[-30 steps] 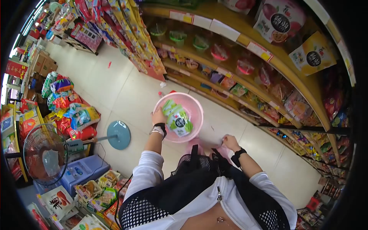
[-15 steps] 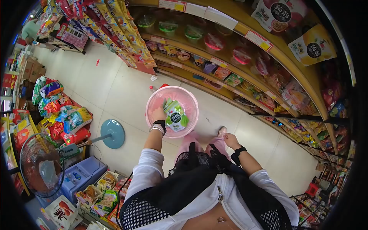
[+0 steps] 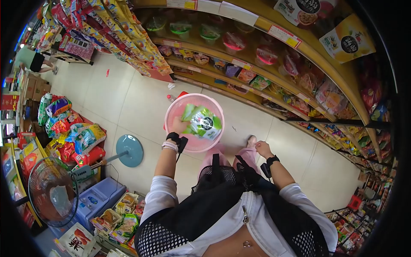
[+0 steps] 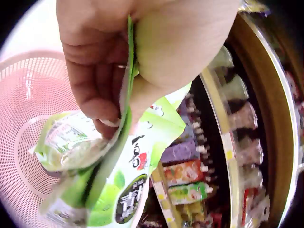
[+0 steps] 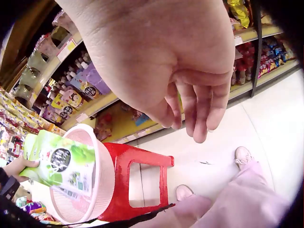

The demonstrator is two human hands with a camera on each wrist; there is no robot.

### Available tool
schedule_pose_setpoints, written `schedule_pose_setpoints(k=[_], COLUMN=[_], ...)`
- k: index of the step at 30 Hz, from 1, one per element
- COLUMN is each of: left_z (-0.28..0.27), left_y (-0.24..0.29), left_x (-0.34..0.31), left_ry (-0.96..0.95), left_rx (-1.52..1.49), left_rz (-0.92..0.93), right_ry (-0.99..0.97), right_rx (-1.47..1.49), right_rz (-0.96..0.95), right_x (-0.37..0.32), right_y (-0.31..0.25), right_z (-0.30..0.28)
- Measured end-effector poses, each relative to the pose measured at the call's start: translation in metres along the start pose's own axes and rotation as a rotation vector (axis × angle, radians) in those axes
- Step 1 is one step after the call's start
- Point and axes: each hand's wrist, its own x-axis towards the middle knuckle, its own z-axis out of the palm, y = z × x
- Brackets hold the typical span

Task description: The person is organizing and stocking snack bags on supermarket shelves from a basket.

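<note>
My left hand grips a green-and-white snack pouch by its edge, thumb on one side and curled fingers on the other, as the left wrist view shows. The pouch is tilted over the pink mesh basket. Behind it in the left wrist view, more green-and-white packaging shows against the basket's inside. On the other side, my right hand hangs near my thigh. In the right wrist view its fingers are loosely bent, holding nothing.
The basket sits on a red plastic stool. Shelves of packaged jellies and snacks run along the right. A standing fan with a round blue base and piled bags are at the left. One person is far back.
My left hand has raised the pouch within the basket, so it appears larger and turned to the right. The right hand stays low at the side. Another person has come into fuller view far left.
</note>
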Motion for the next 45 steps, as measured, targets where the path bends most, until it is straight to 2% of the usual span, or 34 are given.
schedule_pose_setpoints(k=[2,3,4,6,7,8,10,11,16,18,19,21,22,24,25,28,29,30,32,33,34,35,37,39,43,45], left_z=[-0.006,-0.002,0.002,0.016,0.025,0.029,0.026,0.030,0.035,0.039,0.039,0.040,0.042,0.042,0.043,0.042,0.033,0.038,0.034,0.034,0.035,0.034,0.026,0.023,-0.002,-0.012], left_y=[-0.010,-0.033,-0.049,-0.072,-0.076,-0.081,-0.096,-0.127,-0.120,-0.123,-0.122,-0.120,-0.119,-0.128,-0.124,-0.102,-0.085,-0.103,-0.093,-0.096,-0.105,-0.107,-0.108,-0.104,-0.055,-0.043], left_x=[-0.001,0.004,0.005,0.000,-0.005,-0.007,-0.014,-0.009,-0.016,-0.015,-0.017,-0.025,-0.029,-0.033,-0.039,-0.051,-0.058,-0.057,-0.067,-0.074,-0.077,-0.083,-0.084,-0.093,-0.113,-0.121], left_ry=[0.068,0.095,0.093,0.315,0.416,0.412,0.447,0.418,0.454,0.466,0.471,0.396,0.400,0.389,0.399,0.383,0.321,0.329,0.410,0.411,0.421,0.412,0.420,0.470,0.461,0.563], left_rx=[-0.420,-0.551,-0.552,-0.266,-0.342,-0.346,-0.189,-0.186,-0.141,-0.199,-0.201,-0.762,-0.827,-0.680,-0.699,-0.875,-0.864,-0.888,-0.892,-0.887,-0.827,-0.834,-0.841,-0.654,-0.614,-0.590], left_rz=[-0.112,-0.129,-0.131,-0.046,-0.122,-0.123,-0.334,-0.347,-0.377,-0.241,-0.239,-0.353,-0.369,-0.466,-0.370,-0.363,-0.383,-0.434,-0.533,-0.438,-0.355,-0.372,-0.382,-0.474,-0.477,-0.368], right_ry=[-0.012,-0.022,-0.022,-0.041,-0.038,-0.036,-0.038,-0.062,-0.099,-0.119,-0.118,-0.175,-0.180,-0.184,-0.222,-0.249,-0.277,-0.313,-0.390,-0.375,-0.377,-0.420,-0.407,-0.435,-0.465,-0.470], right_rx=[-0.029,-0.058,-0.059,-0.062,-0.065,-0.063,-0.062,-0.051,-0.094,-0.080,-0.083,-0.184,-0.131,-0.159,-0.081,0.177,0.213,0.252,0.397,0.416,0.372,0.393,0.434,0.440,0.511,0.536], right_rz=[-0.021,-0.049,-0.046,-0.025,-0.021,-0.017,-0.012,0.031,0.103,0.096,0.091,0.006,-0.045,-0.149,-0.123,-0.087,-0.066,-0.047,0.134,0.059,0.069,0.032,0.073,0.082,0.098,0.074], right_x=[-0.003,-0.004,-0.005,-0.008,-0.008,-0.009,-0.011,-0.012,-0.012,-0.007,-0.005,0.001,0.012,0.026,0.037,0.072,0.083,0.095,0.093,0.144,0.136,0.152,0.121,0.120,0.121,0.126], right_y=[0.005,0.008,0.012,0.021,0.024,0.027,0.031,0.030,0.019,0.011,0.000,-0.022,-0.022,-0.039,-0.046,-0.069,-0.077,-0.094,-0.141,-0.094,-0.111,-0.098,-0.135,-0.136,-0.134,-0.139], right_z=[0.004,0.006,0.009,0.012,0.012,0.011,0.009,0.005,-0.002,0.002,0.005,0.013,0.028,0.051,0.066,0.105,0.109,0.114,0.102,0.145,0.132,0.143,0.116,0.117,0.138,0.151])
